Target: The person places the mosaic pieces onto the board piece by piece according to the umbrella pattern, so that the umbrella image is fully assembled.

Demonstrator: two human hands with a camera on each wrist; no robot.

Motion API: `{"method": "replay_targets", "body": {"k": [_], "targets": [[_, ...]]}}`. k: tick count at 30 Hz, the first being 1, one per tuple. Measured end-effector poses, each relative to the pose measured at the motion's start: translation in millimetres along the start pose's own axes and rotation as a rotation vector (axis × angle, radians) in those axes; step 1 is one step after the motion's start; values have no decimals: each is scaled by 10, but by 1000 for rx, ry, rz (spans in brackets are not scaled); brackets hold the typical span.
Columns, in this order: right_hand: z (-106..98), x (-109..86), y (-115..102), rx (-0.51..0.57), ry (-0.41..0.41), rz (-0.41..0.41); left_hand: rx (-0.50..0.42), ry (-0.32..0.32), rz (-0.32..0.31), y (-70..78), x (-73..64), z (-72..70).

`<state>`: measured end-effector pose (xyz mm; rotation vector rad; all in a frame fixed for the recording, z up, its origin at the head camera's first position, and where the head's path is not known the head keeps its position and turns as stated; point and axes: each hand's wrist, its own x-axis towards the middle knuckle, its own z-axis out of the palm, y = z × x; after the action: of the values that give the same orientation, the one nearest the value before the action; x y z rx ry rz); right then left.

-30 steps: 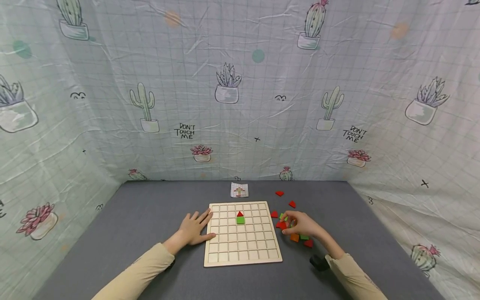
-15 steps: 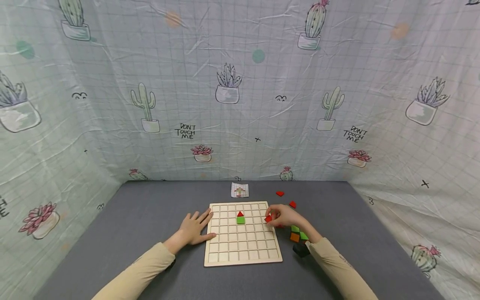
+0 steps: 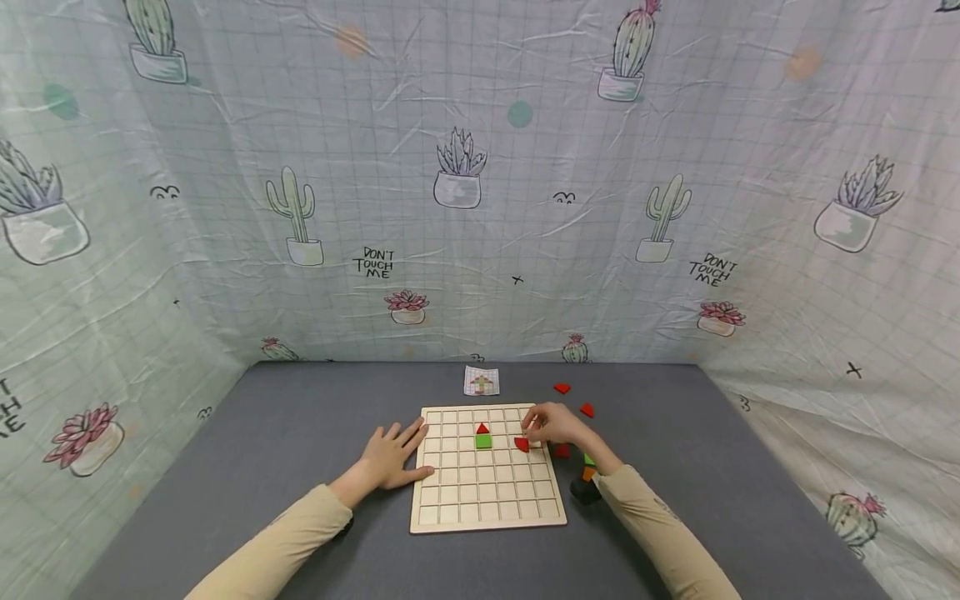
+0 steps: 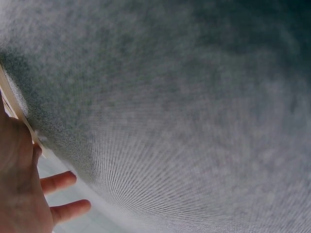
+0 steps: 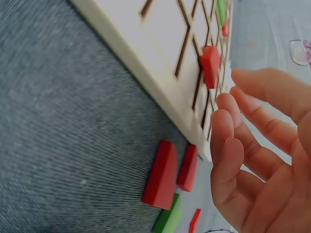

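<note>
Pale fabric backdrop (image 3: 420,92): creased, hung at the back and both sides, printed with a fine grid, potted cacti and succulents; "DON'T TOUCH ME" shows 2 times on the back part; bluish grey in the middle, creamier at the right.
Dark grey surface (image 3: 330,408): matt, meeting the backdrop at the back and sides; a fine woven texture in both wrist views.
Left hand (image 3: 384,460): fingers and thumb spread, resting at the left edge of the board; a beige sleeve (image 3: 281,537) covers the forearm.
Pale wooden square board (image 3: 457,492): lying flat on the surface, its top divided into square cells by a grid.
Green square block (image 3: 483,441): on the board, in the far half.
Red triangular block (image 3: 482,427): directly beyond the green one, on the board.
Small white picture card (image 3: 482,381): on the surface past the board's far edge, with a coloured figure on a grid.
Red round-edged block (image 3: 522,444): on the board, toward its right side.
Right hand (image 3: 553,423): fingers loosely curved over the board's right part, close to that block; the right wrist view shows a gap between them.
Loose blocks (image 3: 587,410): right of the board, 3 red, 1 green and 1 orange visible, some partly covered by the right forearm.
</note>
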<state>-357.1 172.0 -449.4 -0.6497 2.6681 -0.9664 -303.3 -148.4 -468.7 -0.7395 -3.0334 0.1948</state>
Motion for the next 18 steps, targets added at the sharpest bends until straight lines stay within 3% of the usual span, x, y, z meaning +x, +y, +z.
{"method": "replay_targets", "body": {"k": [18], "targets": [[131,43,-77,-76,-19,-18,-28,-3,-5,8,-1,-9]]}}
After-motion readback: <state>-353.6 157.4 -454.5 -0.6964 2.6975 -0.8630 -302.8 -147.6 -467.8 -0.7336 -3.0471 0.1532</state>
